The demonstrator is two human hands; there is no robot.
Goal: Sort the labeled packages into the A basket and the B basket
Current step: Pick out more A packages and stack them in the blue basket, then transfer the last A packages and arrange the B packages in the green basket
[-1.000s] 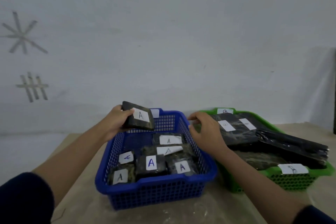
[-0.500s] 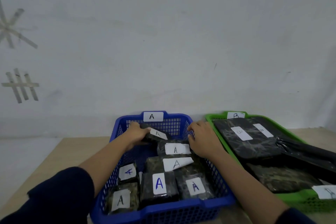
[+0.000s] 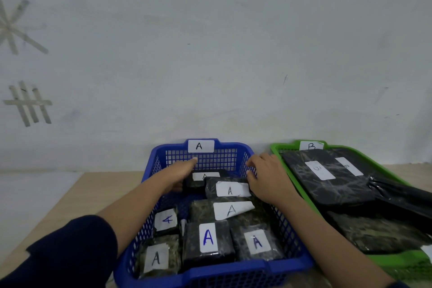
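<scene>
Blue basket (image 3: pixel 210 271): a rigid plastic mesh tub, tagged A on its far rim, is set at the centre of the surface (image 3: pixel 98 192); A-labelled packages are laid flat inside it so the labels can be read.
Green basket (image 3: pixel 280 149): the same mesh make, tagged B, is set just beside the blue one on the right; larger flat dark packages are stacked in it.
Far package (image 3: pixel 205 176): a small dark block in glossy wrap with a white paper A label is lying at the back of the blue basket, partly under its neighbour.
Left hand (image 3: pixel 180 172): it is laid over the far package's left end, fingers extended toward the basket wall; whether the thumb is hooked under cannot be told. A seating push is judged likely.
Right hand (image 3: pixel 264 175): its fingers are curled at the blue basket's right wall, beside the packages; what is gripped, if anything, cannot be told.
Labels: some are creased or peeling.
</scene>
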